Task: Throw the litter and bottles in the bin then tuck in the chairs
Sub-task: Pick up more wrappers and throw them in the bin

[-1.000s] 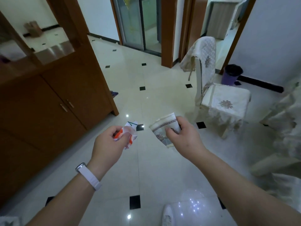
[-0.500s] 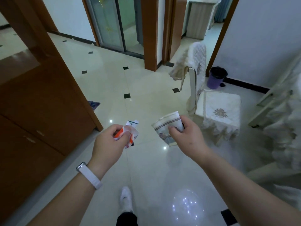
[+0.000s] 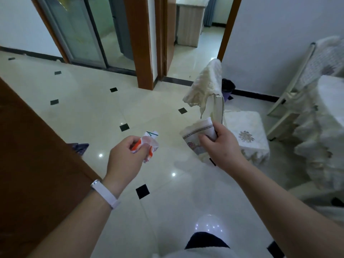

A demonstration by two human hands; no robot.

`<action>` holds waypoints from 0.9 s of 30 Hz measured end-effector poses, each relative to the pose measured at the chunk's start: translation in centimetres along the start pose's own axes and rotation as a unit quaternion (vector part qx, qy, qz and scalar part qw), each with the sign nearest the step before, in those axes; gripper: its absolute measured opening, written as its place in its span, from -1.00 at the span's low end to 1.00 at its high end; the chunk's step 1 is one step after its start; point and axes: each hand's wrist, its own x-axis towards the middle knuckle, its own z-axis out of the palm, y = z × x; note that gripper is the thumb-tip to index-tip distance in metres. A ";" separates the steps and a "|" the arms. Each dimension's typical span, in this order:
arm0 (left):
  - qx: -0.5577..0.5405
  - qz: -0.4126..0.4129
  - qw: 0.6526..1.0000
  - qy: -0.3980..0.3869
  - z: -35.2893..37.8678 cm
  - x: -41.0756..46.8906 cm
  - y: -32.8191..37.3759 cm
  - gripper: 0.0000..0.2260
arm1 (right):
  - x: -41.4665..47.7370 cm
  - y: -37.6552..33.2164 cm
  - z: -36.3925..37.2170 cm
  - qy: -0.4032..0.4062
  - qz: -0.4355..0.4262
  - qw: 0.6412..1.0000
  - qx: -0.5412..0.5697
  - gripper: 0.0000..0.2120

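Two pieces of litter are in hand, one per hand, both carried at mid height over the tiled floor. The left hand pinches a crumpled orange-and-white wrapper between curled fingers and thumb, with most of the wrapper projecting beyond the fingertips, which should allow a clean drop. The right hand grips a crushed patterned paper cup, fingers wrapped over its far side and thumb across its near face; the squeeze appears to keep the flattened cup from springing open. Just beyond the right fingertips stands a cloth-covered chair, pulled out and not yet tucked in. Farther beyond it, partly hidden by the chair back, the purple bin sits against the wall. Judged from this layout, the current step is transport to the bin; the route from the fingers must pass around the chair.
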 end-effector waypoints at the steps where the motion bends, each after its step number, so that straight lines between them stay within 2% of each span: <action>1: 0.002 0.006 1.000 -0.015 0.3 1.4 0.0 -0.90 | 1.1 0.1 0.2 0.008 0.007 1.000 0.001 -0.92; 7: 0.005 0.012 0.997 -0.071 3.8 11.2 -1.0 -0.93 | 8.5 2.3 2.4 0.032 0.041 0.999 0.007 -0.93; 16: 0.039 0.006 0.994 -0.101 9.1 27.5 0.4 -0.93 | 25.3 3.5 4.2 0.027 0.067 0.997 0.021 -0.95; 20: 0.009 0.030 0.993 -0.114 11.9 34.1 2.5 -0.80 | 32.8 3.0 3.0 0.030 0.049 0.998 0.020 -0.97; 27: 0.018 0.040 0.990 -0.133 15.0 43.0 4.1 -0.77 | 41.0 2.3 2.4 0.049 0.063 0.997 0.019 -0.97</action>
